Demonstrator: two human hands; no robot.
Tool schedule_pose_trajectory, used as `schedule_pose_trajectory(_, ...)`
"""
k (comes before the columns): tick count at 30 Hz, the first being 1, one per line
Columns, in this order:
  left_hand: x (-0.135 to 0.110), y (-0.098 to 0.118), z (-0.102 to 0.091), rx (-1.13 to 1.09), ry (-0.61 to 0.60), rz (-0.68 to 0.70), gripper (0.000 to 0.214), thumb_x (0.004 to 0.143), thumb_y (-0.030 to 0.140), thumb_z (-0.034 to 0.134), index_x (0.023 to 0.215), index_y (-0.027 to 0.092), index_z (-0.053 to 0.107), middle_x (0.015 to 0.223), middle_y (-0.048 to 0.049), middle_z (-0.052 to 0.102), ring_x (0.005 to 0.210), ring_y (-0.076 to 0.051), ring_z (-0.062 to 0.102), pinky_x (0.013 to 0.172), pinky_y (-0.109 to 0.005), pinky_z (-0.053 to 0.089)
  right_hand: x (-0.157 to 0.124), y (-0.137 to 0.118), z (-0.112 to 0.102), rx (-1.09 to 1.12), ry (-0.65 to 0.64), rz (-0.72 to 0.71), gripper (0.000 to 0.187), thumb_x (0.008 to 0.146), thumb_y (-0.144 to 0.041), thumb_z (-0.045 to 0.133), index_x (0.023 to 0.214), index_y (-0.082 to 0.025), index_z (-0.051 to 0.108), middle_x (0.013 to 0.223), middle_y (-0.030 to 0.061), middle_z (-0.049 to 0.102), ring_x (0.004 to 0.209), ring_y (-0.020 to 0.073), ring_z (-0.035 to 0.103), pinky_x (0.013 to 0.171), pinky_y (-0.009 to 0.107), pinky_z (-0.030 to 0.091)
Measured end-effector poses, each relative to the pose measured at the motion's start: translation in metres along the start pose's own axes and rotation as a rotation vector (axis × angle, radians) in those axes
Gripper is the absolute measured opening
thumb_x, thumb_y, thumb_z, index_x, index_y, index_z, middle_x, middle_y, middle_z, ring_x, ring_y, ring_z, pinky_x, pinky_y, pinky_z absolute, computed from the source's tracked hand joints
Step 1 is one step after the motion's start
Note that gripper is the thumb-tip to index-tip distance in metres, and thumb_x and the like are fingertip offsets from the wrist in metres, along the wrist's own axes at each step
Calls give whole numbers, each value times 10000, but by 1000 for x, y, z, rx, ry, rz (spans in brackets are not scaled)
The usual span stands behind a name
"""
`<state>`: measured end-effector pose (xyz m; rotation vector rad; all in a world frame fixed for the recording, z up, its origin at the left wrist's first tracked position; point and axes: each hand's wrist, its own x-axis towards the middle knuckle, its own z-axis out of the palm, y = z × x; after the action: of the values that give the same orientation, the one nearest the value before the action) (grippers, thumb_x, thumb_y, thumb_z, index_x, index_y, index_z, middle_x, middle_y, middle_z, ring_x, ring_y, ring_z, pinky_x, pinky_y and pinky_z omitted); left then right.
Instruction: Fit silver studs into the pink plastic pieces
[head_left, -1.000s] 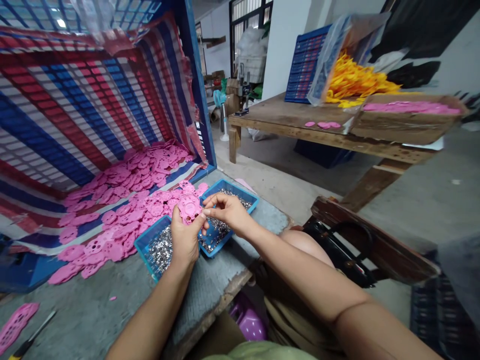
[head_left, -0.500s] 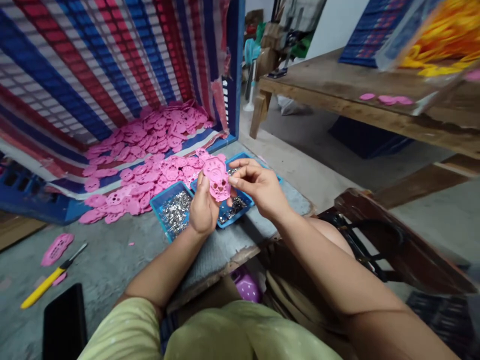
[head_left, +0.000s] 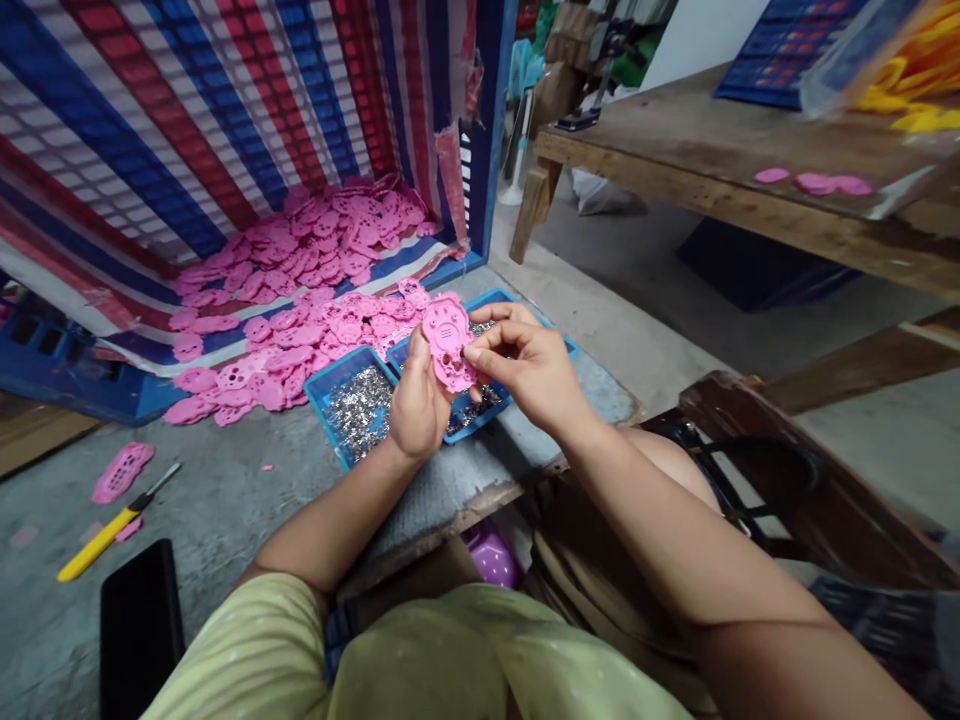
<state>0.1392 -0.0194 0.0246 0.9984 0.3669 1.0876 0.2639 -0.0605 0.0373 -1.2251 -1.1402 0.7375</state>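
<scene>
My left hand (head_left: 421, 402) grips a pink plastic plate with cut-out holes (head_left: 448, 335), held up tilted above the trays. At the plate's right edge, my right hand (head_left: 529, 360) has thumb and forefinger pinched together by the holes; anything small between those fingertips is hidden. Below my left hand sits a blue tray of small shiny metal parts (head_left: 356, 405). Another blue tray (head_left: 472, 425), also with small metal pieces, lies behind and under both hands, partly covered by them.
Many pink plates (head_left: 330, 240) spill from a crate lined with striped cloth (head_left: 247, 110). On the left lie a yellow-handled tool (head_left: 97, 545), a black phone (head_left: 141, 625) and a loose pink piece (head_left: 124, 472). A wooden table (head_left: 660, 130) stands at the right.
The view has shifted slightly, so the scene sits a little differently in the picture. My left hand still holds the pink plate, and my right fingertips stay at its right edge.
</scene>
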Motion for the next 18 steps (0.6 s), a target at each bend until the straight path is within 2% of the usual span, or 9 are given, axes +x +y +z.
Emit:
schedule_pose_trajectory(4, -1, 0, 0, -12, -2, -20, 447, 1000, 546, 529, 1317, 241, 611, 1128, -101, 688, 1058, -255, 681, 765, -325, 608, -1, 0, 1, 1, -21, 17, 284, 771, -385, 820, 686, -161, 667, 1262, 122, 583, 630, 104, 578, 443, 329, 560)
schedule_pose_trajectory(6, -2, 0, 1, -13, -3, -38, 450, 1026, 527, 483, 1359, 246, 595, 1153, -101, 696, 1064, -255, 688, 784, -331, 613, -1, 2, 2, -22, -22, 2, 290, 789, -387, 810, 695, -168, 645, 1261, 109, 589, 606, 84, 554, 443, 306, 541)
schedule_pose_trajectory(8, -2, 1, 3, -16, 3, -52, 461, 1046, 506, 444, 1408, 251, 570, 1190, -102, 700, 1087, -254, 689, 816, -339, 615, -1, 6, 3, -68, -11, -39, 272, 809, -358, 794, 700, -179, 621, 1240, 96, 602, 694, 118, 600, 498, 298, 551)
schedule_pose_trajectory(10, -3, 2, 5, -23, 22, -64, 469, 1054, 493, 435, 1442, 254, 548, 1229, -100, 698, 1121, -251, 686, 852, -345, 613, -1, 10, 4, -124, 10, -102, 231, 822, -304, 772, 703, -191, 609, 1210, 95, 610, 885, 191, 654, 600, 323, 583)
schedule_pose_trajectory(12, -3, 2, 7, -29, 40, -77, 466, 1059, 480, 430, 1448, 248, 540, 1245, -99, 699, 1148, -245, 682, 878, -346, 609, -2, 14, 5, -174, 28, -166, 180, 833, -257, 744, 721, -200, 616, 1200, 99, 609, 1044, 241, 649, 701, 363, 602)
schedule_pose_trajectory(14, -2, 2, 6, -27, 43, -88, 452, 1066, 474, 407, 1418, 230, 550, 1216, -101, 710, 1146, -242, 688, 873, -344, 609, -1, 16, 5, -199, 25, -195, 146, 835, -254, 734, 749, -205, 627, 1210, 101, 606, 1055, 246, 648, 719, 374, 598)
schedule_pose_trajectory(18, -1, 0, -1, -18, -37, -76, 431, 1041, 524, 428, 1244, 177, 584, 1074, -120, 740, 1009, -247, 725, 757, -338, 615, 12, 23, -6, -103, 48, -134, 163, 821, -316, 742, 776, -205, 632, 1204, 97, 649, 923, 194, 658, 693, 335, 568)
